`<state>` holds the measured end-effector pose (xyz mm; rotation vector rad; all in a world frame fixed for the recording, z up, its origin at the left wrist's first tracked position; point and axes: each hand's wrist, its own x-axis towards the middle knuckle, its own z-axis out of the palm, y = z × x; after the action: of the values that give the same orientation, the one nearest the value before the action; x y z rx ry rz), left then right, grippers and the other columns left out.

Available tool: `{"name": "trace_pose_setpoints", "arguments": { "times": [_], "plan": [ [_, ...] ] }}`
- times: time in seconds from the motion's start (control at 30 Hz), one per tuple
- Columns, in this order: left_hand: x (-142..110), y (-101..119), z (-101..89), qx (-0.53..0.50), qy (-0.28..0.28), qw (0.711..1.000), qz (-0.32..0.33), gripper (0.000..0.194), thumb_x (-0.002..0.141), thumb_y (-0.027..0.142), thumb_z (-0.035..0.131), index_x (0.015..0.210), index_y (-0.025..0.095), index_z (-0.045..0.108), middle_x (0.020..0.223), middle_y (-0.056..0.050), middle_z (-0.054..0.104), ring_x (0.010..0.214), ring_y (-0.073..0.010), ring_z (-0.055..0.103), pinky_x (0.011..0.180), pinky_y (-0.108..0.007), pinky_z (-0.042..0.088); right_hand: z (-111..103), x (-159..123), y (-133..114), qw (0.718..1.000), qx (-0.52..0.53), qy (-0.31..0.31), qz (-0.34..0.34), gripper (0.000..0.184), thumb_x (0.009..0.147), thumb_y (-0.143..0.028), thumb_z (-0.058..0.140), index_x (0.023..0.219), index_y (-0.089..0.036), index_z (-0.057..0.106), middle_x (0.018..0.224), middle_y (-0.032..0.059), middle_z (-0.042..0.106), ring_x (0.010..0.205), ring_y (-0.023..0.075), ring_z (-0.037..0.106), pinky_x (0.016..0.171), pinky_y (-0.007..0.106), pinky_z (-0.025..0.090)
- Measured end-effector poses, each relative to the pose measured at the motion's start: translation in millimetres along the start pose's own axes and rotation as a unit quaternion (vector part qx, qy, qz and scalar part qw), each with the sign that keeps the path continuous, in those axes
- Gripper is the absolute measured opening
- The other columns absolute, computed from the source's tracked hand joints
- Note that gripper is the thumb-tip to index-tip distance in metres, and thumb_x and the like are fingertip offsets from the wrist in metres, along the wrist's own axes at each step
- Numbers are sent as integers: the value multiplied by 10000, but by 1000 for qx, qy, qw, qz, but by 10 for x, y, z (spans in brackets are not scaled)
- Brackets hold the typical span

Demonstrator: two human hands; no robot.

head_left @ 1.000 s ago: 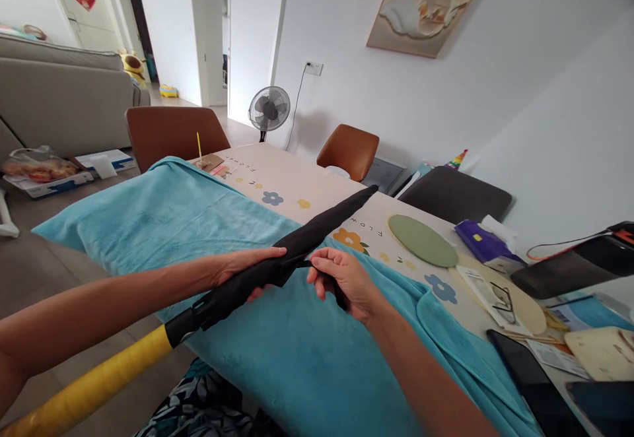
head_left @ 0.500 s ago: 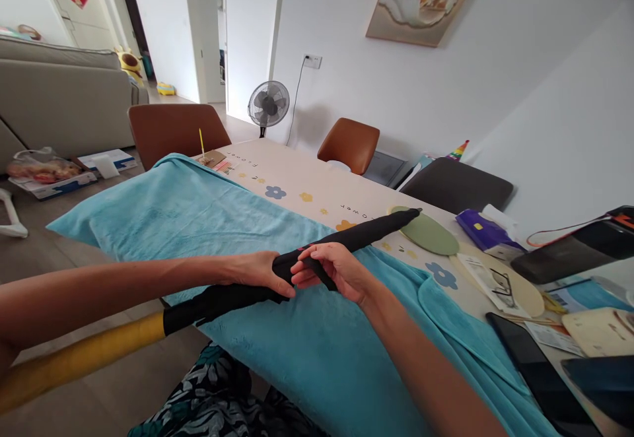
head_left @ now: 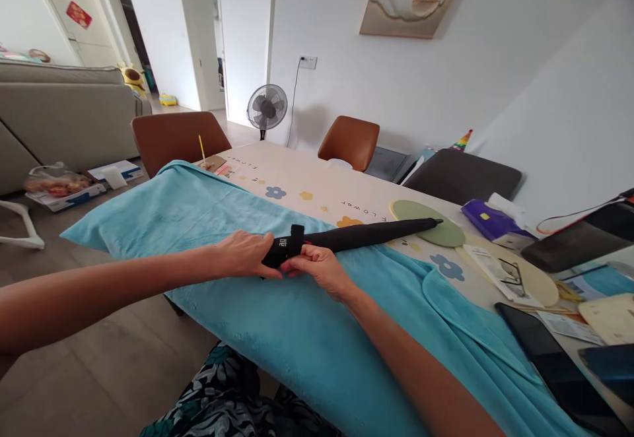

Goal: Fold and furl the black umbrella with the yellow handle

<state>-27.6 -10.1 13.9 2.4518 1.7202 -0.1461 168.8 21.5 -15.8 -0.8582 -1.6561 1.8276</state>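
A furled black umbrella (head_left: 366, 234) lies slanted over the light blue cloth, its tip pointing right across a green oval placemat (head_left: 446, 234). My left hand (head_left: 245, 253) is wrapped around it near its left end, thumb on the near side. A black strap (head_left: 296, 234) goes around the umbrella beside this hand, and its free end sticks up. Small white marks show on the black fabric there. My right hand (head_left: 314, 267) is closed in a pinch at the strap, just right of my left thumb. My left forearm hides what lies beyond the umbrella's left end.
The blue cloth (head_left: 277, 331) covers the table's near side. To the right are glasses (head_left: 512, 278), a purple tissue pack (head_left: 488, 220) and a black tablet (head_left: 555, 364). Brown chairs (head_left: 349, 141) and a fan (head_left: 267, 107) stand beyond the table (head_left: 297, 166).
The umbrella has turned flatter and its yellow section is no longer visible. My right hand has gone from loosely curled fingers with a dangling strap to a pinch against the umbrella.
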Motion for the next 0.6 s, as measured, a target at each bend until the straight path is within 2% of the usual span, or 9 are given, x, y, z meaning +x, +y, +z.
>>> {"name": "trace_pose_setpoints", "arguments": {
  "times": [0.17, 0.33, 0.4, 0.5, 0.6],
  "plan": [
    [-75, 62, 204, 19, 67, 998, -8, 645, 738, 707, 394, 994, 124, 500, 797, -127, 608, 665, -251, 592, 553, -290, 366, 36, 11, 127, 998, -48, 20, -21, 159, 746, -280, 602, 820, -150, 656, 726, 18, 665, 709, 147, 638, 676, 274, 504],
    [-158, 168, 412, 30, 149, 988, -29, 677, 771, 662, 397, 1125, 93, 499, 815, -160, 589, 699, -262, 576, 549, -292, 357, 95, -68, 155, 979, -196, 25, -59, 149, 801, -281, 537, 737, -175, 620, 660, 8, 624, 584, 132, 578, 553, 255, 460],
    [-203, 242, 469, 57, 176, 981, -49, 636, 800, 574, 441, 1195, 77, 468, 857, -169, 592, 741, -271, 573, 571, -305, 371, 99, -106, 160, 944, -301, 51, -128, 139, 814, -277, 532, 777, -194, 637, 707, 20, 630, 649, 150, 584, 610, 278, 467],
    [-281, 360, 540, 95, 229, 966, -73, 554, 818, 447, 482, 1216, 63, 465, 909, -171, 591, 799, -276, 560, 629, -337, 398, 61, -142, 162, 845, -454, 95, -266, 141, 816, -224, 542, 894, -219, 660, 828, 58, 634, 800, 184, 584, 729, 320, 463],
    [-361, 449, 606, 110, 276, 952, -77, 452, 831, 340, 478, 1204, 84, 486, 966, -156, 585, 835, -265, 549, 703, -374, 417, 5, -143, 143, 758, -535, 78, -365, 177, 809, -150, 536, 931, -213, 648, 986, 91, 620, 962, 210, 564, 866, 378, 428]
  ]
}}
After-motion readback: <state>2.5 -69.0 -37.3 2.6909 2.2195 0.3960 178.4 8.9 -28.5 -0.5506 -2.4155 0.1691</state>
